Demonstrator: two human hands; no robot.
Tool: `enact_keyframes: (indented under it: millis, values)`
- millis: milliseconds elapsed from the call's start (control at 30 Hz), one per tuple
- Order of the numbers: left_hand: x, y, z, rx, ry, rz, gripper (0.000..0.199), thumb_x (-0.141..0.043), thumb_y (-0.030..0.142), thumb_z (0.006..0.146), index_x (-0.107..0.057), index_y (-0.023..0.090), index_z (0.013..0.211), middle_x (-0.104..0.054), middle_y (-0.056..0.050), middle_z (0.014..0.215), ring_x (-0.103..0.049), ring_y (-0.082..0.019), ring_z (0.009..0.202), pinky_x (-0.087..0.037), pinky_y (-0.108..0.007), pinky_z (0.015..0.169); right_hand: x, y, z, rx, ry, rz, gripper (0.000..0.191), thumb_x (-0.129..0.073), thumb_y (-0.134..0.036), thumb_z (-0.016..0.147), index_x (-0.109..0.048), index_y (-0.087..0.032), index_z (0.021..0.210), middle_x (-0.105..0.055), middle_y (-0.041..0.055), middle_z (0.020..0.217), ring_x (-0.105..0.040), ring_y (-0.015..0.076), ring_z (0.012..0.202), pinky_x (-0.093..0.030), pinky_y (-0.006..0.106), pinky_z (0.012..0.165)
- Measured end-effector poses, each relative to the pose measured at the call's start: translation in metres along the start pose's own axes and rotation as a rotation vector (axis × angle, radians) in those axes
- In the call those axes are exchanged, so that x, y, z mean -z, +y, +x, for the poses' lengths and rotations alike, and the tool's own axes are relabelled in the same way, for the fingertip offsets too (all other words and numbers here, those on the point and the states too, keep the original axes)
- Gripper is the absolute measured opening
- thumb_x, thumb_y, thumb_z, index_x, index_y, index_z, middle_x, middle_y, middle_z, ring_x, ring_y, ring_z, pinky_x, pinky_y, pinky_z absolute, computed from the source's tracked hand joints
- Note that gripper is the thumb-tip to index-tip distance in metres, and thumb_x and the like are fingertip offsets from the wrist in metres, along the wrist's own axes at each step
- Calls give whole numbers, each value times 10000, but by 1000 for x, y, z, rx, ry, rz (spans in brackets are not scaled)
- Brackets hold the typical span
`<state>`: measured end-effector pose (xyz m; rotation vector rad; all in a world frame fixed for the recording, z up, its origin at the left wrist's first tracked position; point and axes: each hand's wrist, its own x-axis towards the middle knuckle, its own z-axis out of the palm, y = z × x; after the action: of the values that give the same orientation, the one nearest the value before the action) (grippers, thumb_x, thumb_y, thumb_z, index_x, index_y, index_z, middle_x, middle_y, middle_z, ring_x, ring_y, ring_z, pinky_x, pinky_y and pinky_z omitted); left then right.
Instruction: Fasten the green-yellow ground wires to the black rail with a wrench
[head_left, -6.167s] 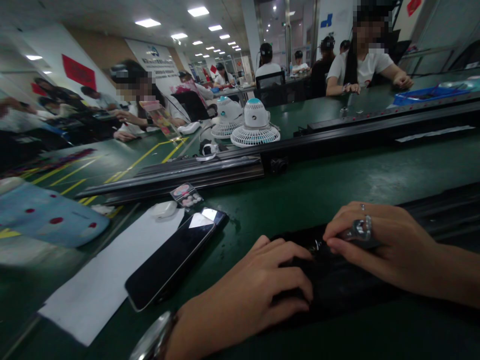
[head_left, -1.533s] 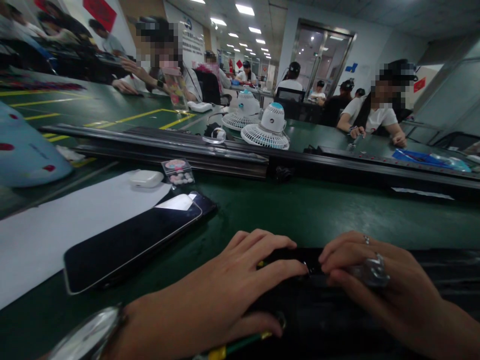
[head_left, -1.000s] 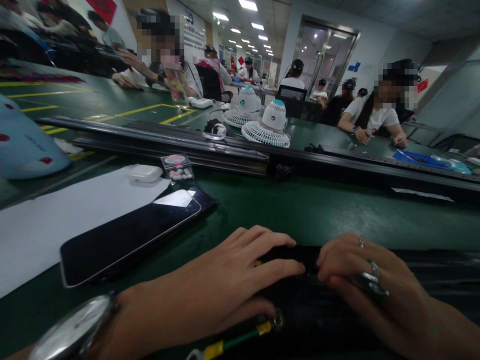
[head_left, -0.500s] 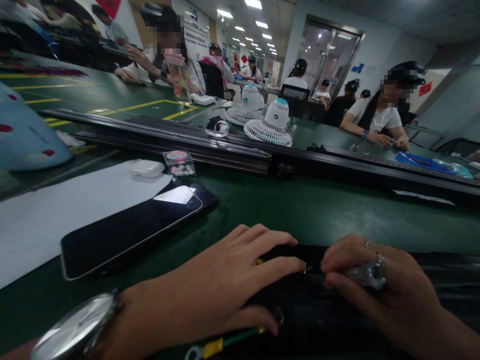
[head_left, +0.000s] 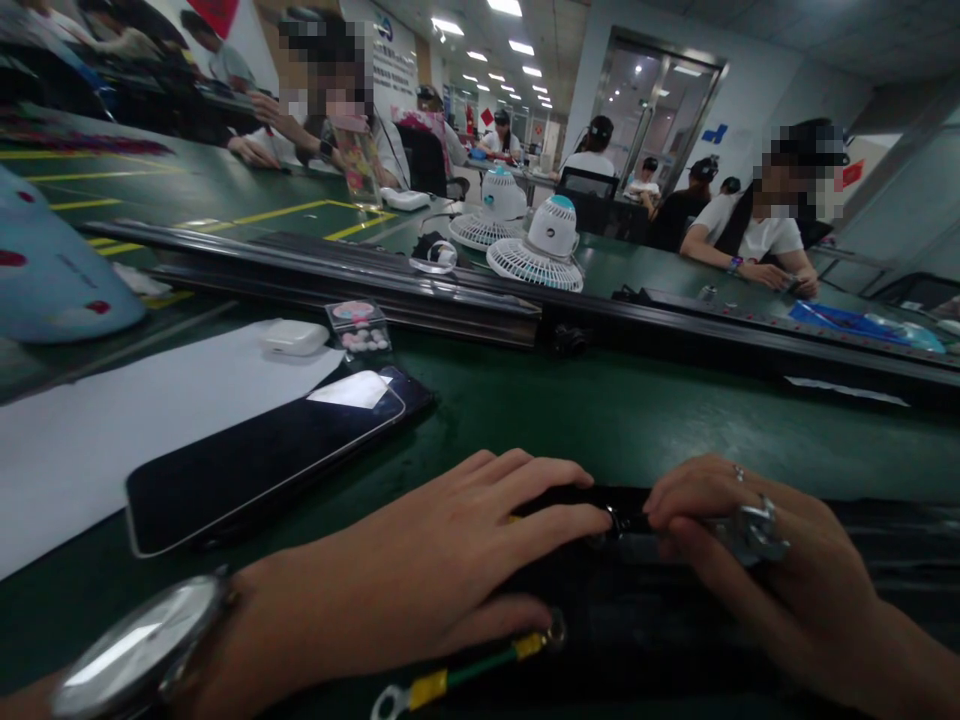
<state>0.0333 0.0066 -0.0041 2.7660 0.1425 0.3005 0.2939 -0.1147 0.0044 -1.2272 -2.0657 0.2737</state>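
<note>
My left hand [head_left: 480, 550] lies palm down over a dark metal bar [head_left: 645, 620], fingers apart, the index fingertip at a small shiny ring-like part [head_left: 616, 518]. Below its thumb runs a short green wire [head_left: 480, 668] with yellow sleeves and a ring lug at each end; one lug rests on the bar. To the right, my right hand [head_left: 772, 570] has its fingers closed round a silvery metal tool [head_left: 754, 530], pinched by thumb and index finger. The tool's front end points toward the shiny part; its tip is too dark to make out.
A phone [head_left: 262, 465], white paper [head_left: 142, 410], an earbud case [head_left: 295, 337] and a small clear box [head_left: 360, 330] lie left. Long dark rails [head_left: 345, 280] cross behind, with two white fans [head_left: 544, 250] beyond. People sit at the far side.
My right hand has shifted slightly and the tool in it has turned a little. My left thumb has drawn back a bit from the wire's upper lug.
</note>
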Motion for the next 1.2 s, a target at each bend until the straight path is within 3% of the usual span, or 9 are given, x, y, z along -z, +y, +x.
enact_keyframes:
  millis: [167,467,633,867,1033,1200]
  values:
    - [-2,1,1,0,32,8,708,-786,489,889,-455,299,1485,-473,-74,1531,-506,-317,1295,-436,-430,1062,-5,0,-2,-63,33,30,95,-601,-136,988,-622,-224,957,-699,-19,858,-651,109,794,-519,254,708]
    - [-3,1,2,10,22,28,624,-726,428,951,-444,298,1492,-453,-69,1544,-502,-311,1279,-458,-433,1045,-8,2,-2,-15,40,-26,64,-631,-164,975,-630,-214,1014,-728,9,856,-672,142,788,-541,288,694]
    - [-4,-3,-1,-11,30,5,542,-624,245,1009,-429,313,1509,-439,-51,1558,-493,-293,1286,-454,-425,1065,-8,1,-2,-4,34,-26,72,-605,-137,978,-617,-208,981,-717,4,845,-663,134,769,-530,291,693]
    - [-3,0,1,-9,55,10,619,-737,458,937,-473,287,1470,-492,-82,1511,-521,-313,1256,-471,-421,1022,-10,2,-4,-1,42,-44,60,-602,-153,984,-618,-211,985,-712,1,843,-649,129,760,-516,285,689]
    - [-4,2,1,13,68,1,649,-775,417,911,-472,291,1471,-507,-76,1497,-521,-309,1265,-475,-419,1025,-10,4,-7,-29,25,-66,60,-607,-172,991,-613,-230,1006,-699,3,855,-641,139,759,-507,296,690]
    - [-7,-1,0,-1,59,32,545,-672,252,987,-463,316,1487,-472,-49,1534,-520,-290,1261,-461,-417,1052,-8,4,-7,-50,15,-71,67,-567,-184,1010,-607,-237,1013,-695,-3,848,-642,146,756,-491,300,687]
